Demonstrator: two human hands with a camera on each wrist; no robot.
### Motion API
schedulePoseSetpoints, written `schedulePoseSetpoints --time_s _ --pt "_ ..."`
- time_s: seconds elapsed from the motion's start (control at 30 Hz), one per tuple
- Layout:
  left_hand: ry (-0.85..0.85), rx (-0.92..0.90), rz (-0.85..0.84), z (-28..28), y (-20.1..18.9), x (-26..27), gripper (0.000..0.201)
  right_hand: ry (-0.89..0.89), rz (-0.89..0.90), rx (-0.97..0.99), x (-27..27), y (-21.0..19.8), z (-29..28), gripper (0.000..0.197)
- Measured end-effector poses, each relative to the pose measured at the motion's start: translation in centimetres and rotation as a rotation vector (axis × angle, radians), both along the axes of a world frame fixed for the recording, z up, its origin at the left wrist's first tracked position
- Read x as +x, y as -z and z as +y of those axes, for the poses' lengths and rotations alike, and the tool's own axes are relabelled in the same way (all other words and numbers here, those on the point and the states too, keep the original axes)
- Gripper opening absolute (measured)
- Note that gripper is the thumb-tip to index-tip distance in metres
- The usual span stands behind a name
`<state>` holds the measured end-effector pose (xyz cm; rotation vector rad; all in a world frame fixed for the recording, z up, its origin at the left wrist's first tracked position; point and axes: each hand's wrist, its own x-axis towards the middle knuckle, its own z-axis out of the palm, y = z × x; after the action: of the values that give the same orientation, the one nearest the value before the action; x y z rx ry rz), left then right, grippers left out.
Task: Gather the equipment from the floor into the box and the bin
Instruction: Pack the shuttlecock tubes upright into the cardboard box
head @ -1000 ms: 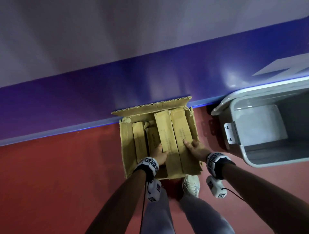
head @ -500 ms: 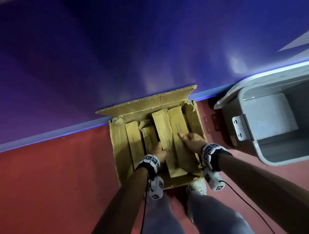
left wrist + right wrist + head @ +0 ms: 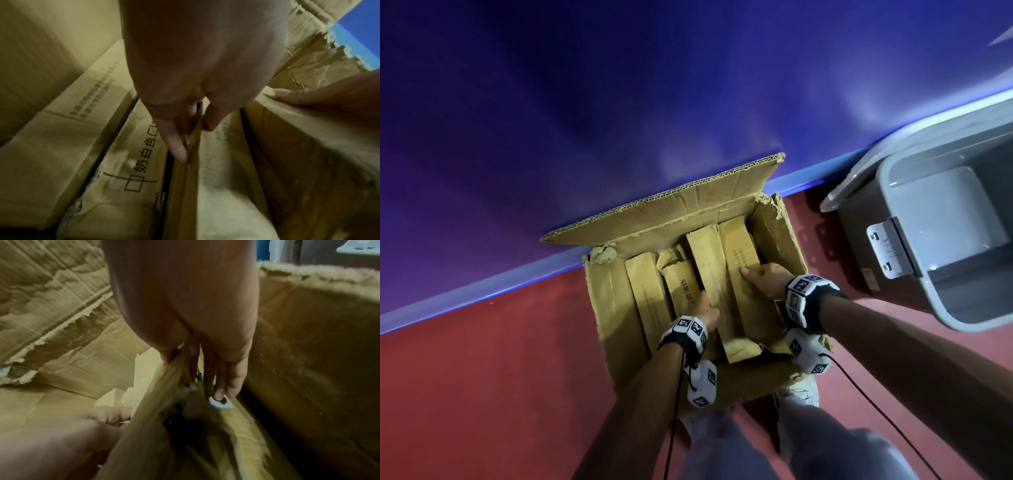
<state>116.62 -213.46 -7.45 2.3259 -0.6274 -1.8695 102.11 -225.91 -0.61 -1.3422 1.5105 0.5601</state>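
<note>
In the middle of the head view the open cardboard box (image 3: 688, 284) is standing on the red floor (image 3: 482, 359) against the blue wall (image 3: 619, 102), and several long narrow cartons are lying side by side inside it. Both hands are working inside the box. The left hand (image 3: 705, 310) is pinching the upper edge of a long carton (image 3: 714, 274) in the centre: in the left wrist view its fingers (image 3: 179, 149) are going down into the gap beside the printed carton (image 3: 131, 162), with the thumb on the other side of the edge. The right hand (image 3: 767, 279) is lying on the neighbouring carton (image 3: 741, 260) toward the right side of the box, fingers rather straight and pressing on it; in the right wrist view they are pointing down along its side, and I cannot tell if they are really gripping.

I judge that the step in hand is settling these two cartons into the row. The next move is probably asking for pushing them down flat until they are sitting level with the others, then letting go.

The grey plastic bin (image 3: 914, 260) is standing at the right edge of the frame, near the box but apart from it, with nothing visible in the part shown.
</note>
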Motion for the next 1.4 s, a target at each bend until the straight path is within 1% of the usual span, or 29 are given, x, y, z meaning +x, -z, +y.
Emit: schedulePoseSetpoints --time_s 0.07,0.13,0.17,0.2,0.27,0.3,0.33,0.4,0.43,0.47,0.5,0.53,0.6,0.63,0.7,0.77,0.83,0.93,1.1,1.17,1.23,1.33,1.4 --pt "0.119 -0.015 -0.082 0.0 1.3 0.4 0.040 0.026 -0.006 0.015 -0.1 1.1 0.4 0.065" --pt "0.240 -0.010 -0.160 0.3 3.4 1.0 0.039 0.066 -0.025 0.041 0.0 2.0 0.5 0.064" --pt "0.276 -0.017 -0.189 0.8 5.7 1.4 0.039 0.081 -0.030 0.053 0.1 2.5 0.5 0.064" --pt "0.314 -0.011 -0.207 0.9 6.0 1.8 0.037 0.086 -0.037 0.062 0.2 2.8 0.6 0.063" --pt "0.386 -0.015 -0.240 0.4 4.5 2.3 0.031 0.079 -0.056 0.064 0.1 3.6 0.9 0.060" --pt "0.448 -0.010 -0.277 0.3 4.0 2.6 0.030 0.084 -0.055 0.066 -0.1 4.2 1.2 0.060" --pt "0.515 0.012 -0.328 0.0 3.2 2.9 0.033 0.087 -0.053 0.065 -0.2 4.7 1.4 0.062" --pt "0.652 0.087 -0.354 -0.4 1.8 3.5 0.048 0.103 -0.038 0.053 -0.4 5.7 2.0 0.066" --pt "0.751 0.050 -0.362 -0.6 1.5 3.5 0.051 0.114 -0.030 0.039 -0.4 6.2 2.1 0.067" --pt "0.847 -0.025 -0.354 -0.9 1.1 3.1 0.048 0.122 -0.025 0.027 -0.4 6.5 2.2 0.070" --pt "0.882 -0.110 -0.366 -0.8 0.9 2.7 0.047 0.131 -0.025 0.012 -0.4 6.9 2.1 0.074" --pt "0.855 -0.151 -0.352 -0.7 0.6 2.2 0.053 0.131 -0.032 0.002 -0.2 7.0 1.8 0.080" --pt "1.004 -0.292 -0.362 -0.4 0.0 1.8 0.068 0.174 -0.047 -0.005 0.5 7.0 1.0 0.089" --pt "1.038 -0.322 -0.389 -0.1 0.3 1.7 0.069 0.205 -0.044 -0.017 0.8 7.0 0.7 0.091" --pt "1.046 -0.357 -0.431 0.1 0.1 1.6 0.062 0.200 -0.021 -0.063 1.3 6.8 0.1 0.090" --pt "1.058 -0.414 -0.481 0.3 0.0 1.5 0.052 0.096 0.004 -0.070 1.7 6.5 0.2 0.097" --pt "1.123 -0.439 -0.518 0.6 -0.2 1.5 0.042 -0.006 0.068 -0.036 1.7 6.9 0.6 0.107" --pt "1.207 -0.423 -0.511 0.2 -0.5 2.2 0.036 -0.033 0.116 0.008 2.3 7.1 1.6 0.109" --pt "1.286 -0.351 -0.432 -0.6 -0.8 3.9 0.041 -0.074 0.170 0.010 3.1 7.4 2.0 0.098" --pt "1.282 -0.364 -0.411 -0.2 -0.8 4.3 0.047 -0.049 0.186 0.078 3.2 8.0 1.6 0.106" --pt "1.254 -0.401 -0.417 0.3 -0.8 4.5 0.053 0.017 0.171 0.129 3.4 8.1 1.4 0.117" --pt "1.246 -0.425 -0.386 0.9 -0.8 5.2 0.067 0.120 0.135 0.126 3.4 8.3 1.2 0.120" --pt "1.252 -0.393 -0.361 0.8 -1.2 5.4 0.072 0.189 0.083 0.142 3.4 8.8 1.3 0.137"
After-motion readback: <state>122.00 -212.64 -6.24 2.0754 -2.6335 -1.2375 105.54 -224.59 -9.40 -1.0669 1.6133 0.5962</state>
